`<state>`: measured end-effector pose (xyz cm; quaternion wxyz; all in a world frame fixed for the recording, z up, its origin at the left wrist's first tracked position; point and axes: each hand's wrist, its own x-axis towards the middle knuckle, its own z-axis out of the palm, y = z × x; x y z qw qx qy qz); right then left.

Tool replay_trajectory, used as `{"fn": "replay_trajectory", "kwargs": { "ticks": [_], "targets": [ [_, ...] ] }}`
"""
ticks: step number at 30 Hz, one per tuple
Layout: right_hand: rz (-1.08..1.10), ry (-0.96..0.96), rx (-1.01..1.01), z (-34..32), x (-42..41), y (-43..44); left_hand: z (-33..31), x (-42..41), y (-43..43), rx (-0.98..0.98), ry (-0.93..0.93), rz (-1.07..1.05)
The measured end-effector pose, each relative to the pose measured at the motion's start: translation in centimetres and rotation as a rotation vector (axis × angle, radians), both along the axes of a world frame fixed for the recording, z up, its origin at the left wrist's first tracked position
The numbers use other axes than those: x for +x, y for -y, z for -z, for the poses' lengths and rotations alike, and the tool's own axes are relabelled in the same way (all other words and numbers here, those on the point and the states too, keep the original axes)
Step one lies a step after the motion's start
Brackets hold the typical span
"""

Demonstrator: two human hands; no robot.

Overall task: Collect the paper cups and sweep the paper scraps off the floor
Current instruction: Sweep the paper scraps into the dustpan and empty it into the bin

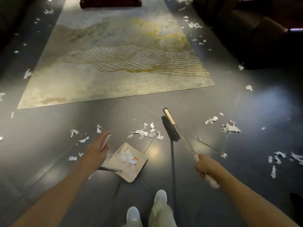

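My right hand (pixel 205 166) grips the pale handle of a broom (pixel 171 126), whose dark bristle head hangs just right of a cluster of white paper scraps (pixel 147 132). My left hand (pixel 98 149) holds the white top grip of a long-handled beige dustpan (pixel 129 161). The pan rests on the dark floor in front of me and holds several scraps. More scraps lie to the right (pixel 230 128), at the far right (pixel 278 158) and to the left (pixel 78 133). No paper cup is in view.
A pale rug (pixel 114 66) with gold lines covers the floor ahead. Dark sofas stand at the right (pixel 255 40) and far left (pixel 9 22), with a dark red table (pixel 111 2) at the top. Scraps line both sides of the rug. My white shoes (pixel 160 197) are below.
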<state>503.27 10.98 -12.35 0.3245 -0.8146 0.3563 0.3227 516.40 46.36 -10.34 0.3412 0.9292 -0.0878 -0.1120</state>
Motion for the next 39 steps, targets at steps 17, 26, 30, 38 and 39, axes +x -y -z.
{"fn": "replay_trajectory", "kwargs": {
  "ticks": [17,26,30,38,39],
  "targets": [
    [-0.502,-0.228,0.104,0.8,18.4,-7.4,2.7,16.3,-1.2,0.076,-0.066,-0.2],
    [-0.561,-0.22,0.18,-5.9,19.7,-10.4,3.2,17.4,-2.5,0.081,-0.058,-0.119],
    [-0.465,-0.185,0.197,-8.0,20.9,-11.1,2.8,15.8,-5.0,-0.006,-0.024,-0.152],
    [-0.397,-0.043,0.058,-4.6,26.5,-16.7,1.4,11.7,-12.8,-0.115,-0.052,-0.289],
    [-0.39,-0.029,0.041,-3.9,27.5,-17.5,1.2,11.0,-13.7,-0.121,-0.068,-0.318]
  ]
}}
